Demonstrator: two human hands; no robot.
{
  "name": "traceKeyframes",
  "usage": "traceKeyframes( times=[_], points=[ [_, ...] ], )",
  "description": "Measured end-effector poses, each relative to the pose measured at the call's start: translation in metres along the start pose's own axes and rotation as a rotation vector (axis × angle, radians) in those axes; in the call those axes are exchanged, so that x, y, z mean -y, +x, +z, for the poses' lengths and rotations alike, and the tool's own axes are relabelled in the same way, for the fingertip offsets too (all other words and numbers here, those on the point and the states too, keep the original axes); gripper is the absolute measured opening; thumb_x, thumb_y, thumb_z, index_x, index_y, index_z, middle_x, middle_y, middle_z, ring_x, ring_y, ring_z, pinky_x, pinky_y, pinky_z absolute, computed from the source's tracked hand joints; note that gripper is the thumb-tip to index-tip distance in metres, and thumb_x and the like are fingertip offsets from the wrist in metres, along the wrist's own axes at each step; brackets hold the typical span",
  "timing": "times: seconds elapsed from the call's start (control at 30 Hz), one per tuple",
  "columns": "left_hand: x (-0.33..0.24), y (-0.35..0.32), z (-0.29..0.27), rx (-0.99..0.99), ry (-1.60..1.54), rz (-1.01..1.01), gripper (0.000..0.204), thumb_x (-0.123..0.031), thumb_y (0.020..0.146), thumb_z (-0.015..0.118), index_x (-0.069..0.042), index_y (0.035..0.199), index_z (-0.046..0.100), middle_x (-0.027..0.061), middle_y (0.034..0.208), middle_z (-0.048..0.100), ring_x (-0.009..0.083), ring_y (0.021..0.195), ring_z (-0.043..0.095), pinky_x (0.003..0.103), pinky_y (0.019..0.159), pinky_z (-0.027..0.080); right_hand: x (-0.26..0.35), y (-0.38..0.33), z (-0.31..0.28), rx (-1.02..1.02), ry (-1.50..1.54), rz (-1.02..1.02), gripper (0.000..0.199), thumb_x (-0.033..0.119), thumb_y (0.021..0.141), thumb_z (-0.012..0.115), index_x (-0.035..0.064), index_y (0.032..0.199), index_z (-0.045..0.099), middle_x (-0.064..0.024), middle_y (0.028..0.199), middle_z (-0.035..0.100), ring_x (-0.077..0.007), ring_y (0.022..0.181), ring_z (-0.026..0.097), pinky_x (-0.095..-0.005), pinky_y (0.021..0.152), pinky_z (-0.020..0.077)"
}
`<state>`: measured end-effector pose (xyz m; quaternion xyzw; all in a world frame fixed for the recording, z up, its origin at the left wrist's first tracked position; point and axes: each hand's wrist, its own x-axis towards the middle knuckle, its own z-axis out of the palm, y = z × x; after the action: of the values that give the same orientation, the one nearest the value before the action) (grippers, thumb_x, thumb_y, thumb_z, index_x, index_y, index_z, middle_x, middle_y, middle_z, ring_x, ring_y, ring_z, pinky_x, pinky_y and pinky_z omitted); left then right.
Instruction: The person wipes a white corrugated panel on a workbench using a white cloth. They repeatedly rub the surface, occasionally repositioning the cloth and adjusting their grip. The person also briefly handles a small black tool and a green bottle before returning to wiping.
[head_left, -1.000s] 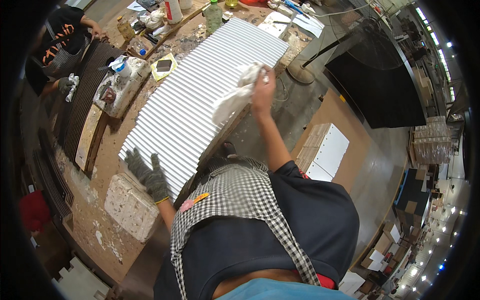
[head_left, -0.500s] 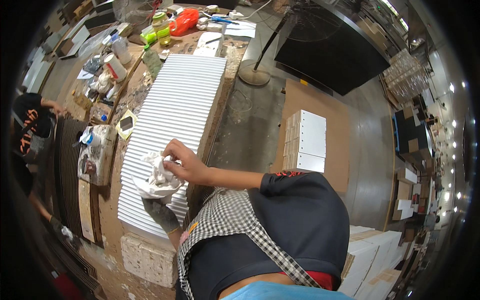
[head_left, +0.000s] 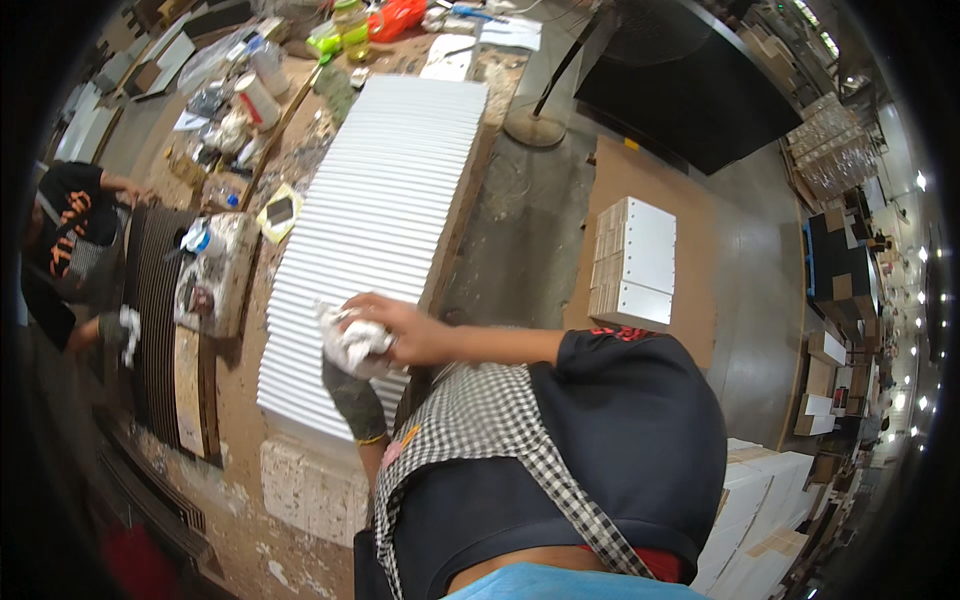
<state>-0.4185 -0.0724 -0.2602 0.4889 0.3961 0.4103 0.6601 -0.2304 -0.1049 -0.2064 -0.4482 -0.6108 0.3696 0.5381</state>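
A crumpled white rag (head_left: 358, 342) is bunched between my two hands, above the near part of a row of white ridged strips (head_left: 375, 200). My bare right hand (head_left: 398, 328) comes in from the right, its fingers closed on the rag. My left hand (head_left: 350, 392), in a dark grey glove, grips the rag from below; cloth covers most of its fingers. The strips lie side by side on a worn workbench (head_left: 235, 480). Close to the near end of the strips is a paint-spattered pale block (head_left: 310, 480).
At left, a co-worker (head_left: 75, 230) holds a white cloth beside dark ridged strips (head_left: 155, 300). Bottles, a white-and-red can (head_left: 257, 103) and a red bag (head_left: 398, 18) crowd the bench's far end. Right of it stand a fan base (head_left: 534, 128) and stacked white panels (head_left: 640, 255).
The hanging rag is now gathered into a tighter bundle between my hands. The whole view has shifted, with the scene lying further right and higher. The co-worker's gloved hand has risen to the dark strips.
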Motion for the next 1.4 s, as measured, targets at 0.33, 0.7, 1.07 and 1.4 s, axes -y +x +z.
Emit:
traceKeyframes(
  times=[0.33,0.7,1.07,1.4],
  points=[
    [-0.041,0.009,0.004,-0.020,0.722,0.425,0.032,-0.005,0.095,0.068,-0.008,0.127,0.069,0.0132,0.133,0.063,0.0280,0.128,0.058,0.041,0.111,0.047,-0.019,-0.012,-0.134,-0.674,-0.222,0.106,0.038,0.000,0.080,0.081,0.0060,0.117,0.072,-0.0069,0.112,0.068,-0.0171,0.104,0.067,-0.0314,0.091,0.0547],
    [0.066,0.054,-0.056,-0.393,0.905,0.396,0.026,-0.012,0.095,0.069,-0.011,0.121,0.073,0.0112,0.136,0.064,0.0324,0.138,0.047,0.047,0.118,0.036,-0.099,0.094,-0.371,-0.712,-1.319,0.373,0.044,0.049,0.097,0.059,0.0123,0.117,0.072,-0.0184,0.108,0.064,-0.0360,0.100,0.065,-0.0478,0.086,0.0535],
    [0.039,0.145,0.033,-0.379,1.489,0.164,0.043,-0.024,0.095,0.068,-0.016,0.137,0.067,0.0172,0.154,0.050,0.0414,0.149,0.033,0.053,0.123,0.027,-0.203,0.219,-0.374,-0.040,-1.482,0.275,0.024,0.025,0.083,0.079,0.0249,0.106,0.074,0.0023,0.109,0.070,-0.0267,0.108,0.067,-0.0464,0.085,0.0569],
    [0.039,0.145,0.036,-0.359,1.489,0.115,0.046,-0.020,0.096,0.068,-0.017,0.141,0.063,0.0144,0.157,0.047,0.0387,0.150,0.031,0.050,0.125,0.024,-0.155,0.125,-0.445,0.308,-1.834,0.712,0.018,0.020,0.087,0.063,0.0118,0.094,0.078,-0.0147,0.101,0.075,-0.0329,0.101,0.073,-0.0469,0.082,0.0585]
  ],
)
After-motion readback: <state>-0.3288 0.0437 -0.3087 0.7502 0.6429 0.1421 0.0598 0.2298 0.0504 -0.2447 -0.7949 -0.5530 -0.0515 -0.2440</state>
